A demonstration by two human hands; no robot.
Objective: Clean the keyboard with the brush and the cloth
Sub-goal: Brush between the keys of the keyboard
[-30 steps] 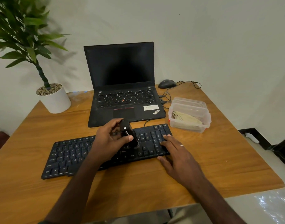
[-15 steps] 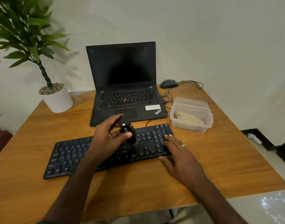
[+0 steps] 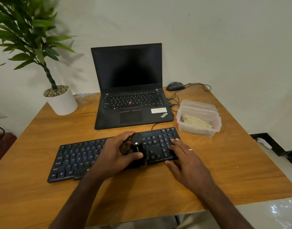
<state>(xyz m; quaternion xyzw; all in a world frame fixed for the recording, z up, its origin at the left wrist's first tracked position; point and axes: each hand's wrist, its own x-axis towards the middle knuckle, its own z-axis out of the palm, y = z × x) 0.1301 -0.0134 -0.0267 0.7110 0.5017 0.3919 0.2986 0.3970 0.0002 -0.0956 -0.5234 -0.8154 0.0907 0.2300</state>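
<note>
A black keyboard (image 3: 79,159) lies across the wooden table (image 3: 224,176) in front of me. My left hand (image 3: 115,154) grips a black brush (image 3: 137,146) and holds it down on the keys right of the keyboard's middle. My right hand (image 3: 183,159) rests flat on the keyboard's right end, fingers straight over the number keys. A beige cloth (image 3: 196,122) lies inside a clear plastic box (image 3: 214,128) at the right, beyond the keyboard.
An open black laptop (image 3: 130,90) stands just behind the keyboard. A black mouse (image 3: 175,86) and its cables lie at the back right. A potted plant in a white pot (image 3: 62,103) stands at the back left. The table's right edge drops to a tiled floor.
My left hand has drawn the brush a little toward me over the keys. My right hand stays on the keyboard's right end. The camera has shifted slightly.
</note>
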